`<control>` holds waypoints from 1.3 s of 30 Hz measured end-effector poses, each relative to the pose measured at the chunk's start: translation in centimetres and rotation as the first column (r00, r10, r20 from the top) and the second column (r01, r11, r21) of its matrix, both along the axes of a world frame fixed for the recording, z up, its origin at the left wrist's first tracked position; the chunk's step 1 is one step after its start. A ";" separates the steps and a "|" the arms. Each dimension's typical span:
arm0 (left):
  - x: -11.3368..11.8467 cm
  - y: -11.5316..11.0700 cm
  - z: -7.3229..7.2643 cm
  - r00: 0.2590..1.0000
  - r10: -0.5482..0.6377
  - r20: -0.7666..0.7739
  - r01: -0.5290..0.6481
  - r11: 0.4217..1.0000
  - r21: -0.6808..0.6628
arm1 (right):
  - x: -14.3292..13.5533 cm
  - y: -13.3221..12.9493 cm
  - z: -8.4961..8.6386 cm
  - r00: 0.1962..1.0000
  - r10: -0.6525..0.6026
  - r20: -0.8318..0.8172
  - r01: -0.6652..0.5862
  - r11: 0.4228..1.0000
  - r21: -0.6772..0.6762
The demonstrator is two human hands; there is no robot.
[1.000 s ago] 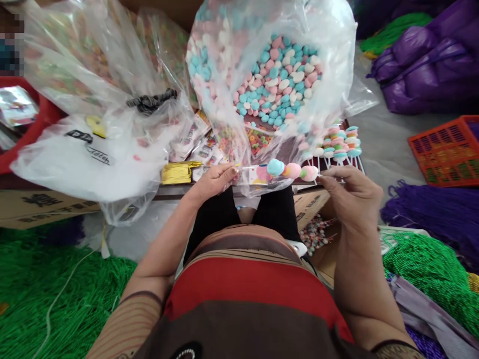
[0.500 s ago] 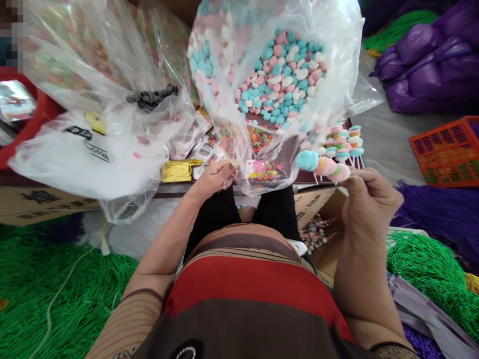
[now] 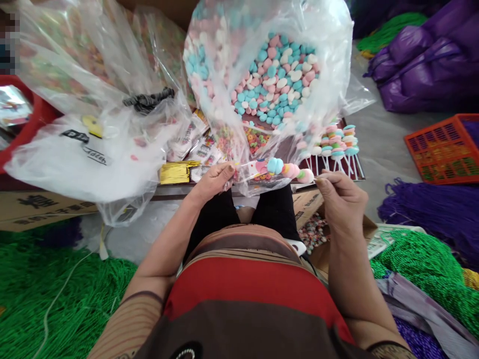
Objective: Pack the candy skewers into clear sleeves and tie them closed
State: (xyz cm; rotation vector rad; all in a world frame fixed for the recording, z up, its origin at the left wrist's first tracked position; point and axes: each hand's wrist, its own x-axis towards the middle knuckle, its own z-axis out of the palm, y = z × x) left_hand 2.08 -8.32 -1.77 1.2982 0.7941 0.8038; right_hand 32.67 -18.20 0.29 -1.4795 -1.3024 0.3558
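Between its thumb and fingers my left hand [image 3: 215, 183] pinches the end of a small clear printed bag [image 3: 251, 171]. My right hand [image 3: 342, 197] grips the stick of a candy skewer [image 3: 290, 170], which lies nearly level and points left. Blue pieces form its tip, with yellow, pink and green ones nearer the hand. The blue tip overlaps the right part of the clear bag; whether it is inside I cannot tell. Behind them a big plastic bag [image 3: 331, 65] stands open, holding blue, pink and white candies [image 3: 277, 75].
More candy skewers [image 3: 339, 142] lie at the table's right end. Yellow ties [image 3: 174, 172] and printed packets [image 3: 204, 149] lie left of centre. A white plastic bag [image 3: 82, 164] covers the left side. An orange crate [image 3: 443, 149] and green strands [image 3: 430, 264] are at the right.
My right hand has moved left with the skewer, bringing its blue tip over the small clear bag. My left hand has barely moved. The view has shifted slightly.
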 end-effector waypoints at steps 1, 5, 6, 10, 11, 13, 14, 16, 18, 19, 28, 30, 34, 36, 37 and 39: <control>0.0 0.0 0.1 1.000 -0.006 -0.009 0.006 1.000 0.009 | 0.3 0.0 0.1 1.000 0.010 0.006 -0.010 1.000 -0.018; 0.0 0.1 0.9 0.997 -0.034 -0.068 0.036 0.999 0.026 | 0.9 -0.1 0.8 0.993 0.098 -0.065 -0.108 0.977 -0.183; 0.0 0.1 1.1 0.995 -0.043 -0.096 0.047 0.998 0.045 | 0.9 -0.1 1.0 0.990 0.112 -0.090 -0.129 0.967 -0.222; -0.2 0.3 1.5 0.980 -0.060 -0.188 0.092 0.982 0.165 | 1.0 -0.3 1.8 0.986 0.106 -0.127 -0.139 0.945 -0.295; -0.3 0.4 1.5 0.980 -0.044 -0.195 0.083 0.977 0.195 | 1.0 -0.3 1.9 0.984 0.098 -0.152 -0.139 0.947 -0.289; -0.4 0.5 1.4 0.983 0.015 -0.184 0.029 0.972 0.233 | 0.6 -0.1 2.0 0.958 0.088 -0.272 -0.154 0.960 -0.233; -0.4 0.5 1.2 0.984 0.041 -0.176 0.002 0.971 0.238 | 0.1 0.0 2.1 0.929 0.095 -0.357 -0.176 0.963 -0.202; -0.4 0.4 1.1 0.983 0.057 -0.172 -0.016 0.973 0.229 | -1.3 0.4 2.3 0.850 0.135 -0.509 -0.252 0.953 -0.167; -0.3 0.3 1.0 0.981 0.028 -0.193 0.016 0.975 0.220 | -3.4 1.1 2.7 0.779 0.180 -0.600 -0.340 0.926 -0.163; -0.3 0.3 1.0 0.978 0.012 -0.209 0.036 0.974 0.224 | -4.5 1.6 2.9 0.753 0.194 -0.629 -0.368 0.916 -0.159; -0.1 0.5 1.3 0.946 0.003 -0.323 0.118 0.928 0.354 | -9.1 4.3 2.9 0.595 0.109 -0.796 -0.404 0.897 -0.179; 0.0 0.5 1.4 0.941 -0.006 -0.338 0.138 0.919 0.368 | -9.2 4.3 3.0 0.613 0.094 -0.784 -0.433 0.870 -0.234; 0.2 0.4 1.5 0.933 -0.025 -0.359 0.172 0.908 0.383 | -9.2 4.0 3.1 0.619 0.056 -0.783 -0.467 0.828 -0.310; 0.2 0.4 1.6 0.928 -0.033 -0.370 0.189 0.900 0.393 | -9.0 3.9 3.1 0.612 0.040 -0.790 -0.476 0.816 -0.327; 0.2 0.4 1.6 0.927 -0.039 -0.374 0.199 0.895 0.399 | -8.9 3.8 3.0 0.611 0.038 -0.791 -0.484 0.809 -0.335; 0.2 0.3 1.8 0.925 -0.051 -0.377 0.217 0.885 0.412 | -8.6 3.7 2.8 0.607 0.049 -0.793 -0.513 0.786 -0.344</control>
